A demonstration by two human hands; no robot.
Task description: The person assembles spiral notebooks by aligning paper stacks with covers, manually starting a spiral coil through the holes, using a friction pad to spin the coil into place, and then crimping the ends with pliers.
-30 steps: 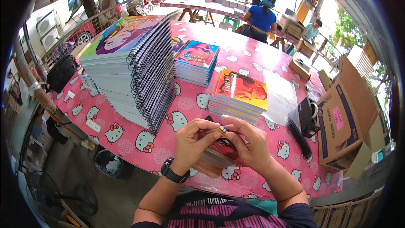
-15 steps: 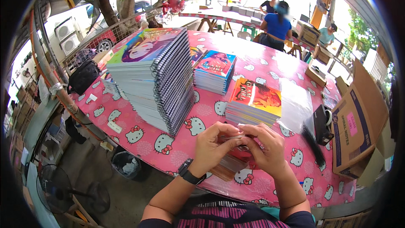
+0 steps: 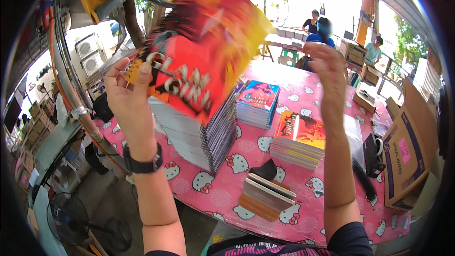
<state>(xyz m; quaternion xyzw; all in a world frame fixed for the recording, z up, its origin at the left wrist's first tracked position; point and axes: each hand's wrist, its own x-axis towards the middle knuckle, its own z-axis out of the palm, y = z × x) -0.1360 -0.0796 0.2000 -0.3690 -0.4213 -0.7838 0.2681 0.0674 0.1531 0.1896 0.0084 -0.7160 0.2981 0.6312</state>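
Notebook [image 3: 204,47], red, clamped in left hand [image 3: 129,96]; right hand [image 3: 327,64] raised, fingers apart, holding nothing.

You get bright daylight from the open far side, blown out to glare there. The red notebook [image 3: 208,47] is smeared by motion blur. Fisheye bending and black vignette ring the edges.

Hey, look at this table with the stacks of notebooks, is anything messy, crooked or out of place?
Mostly tidy. The tall spiral notebook stack leans, its layers stepping sideways. Near the front edge, a small pile of brown-backed pads lies fanned and askew. The left hand holds a red-orange notebook up in the air, blurred; the right hand is raised beside it.
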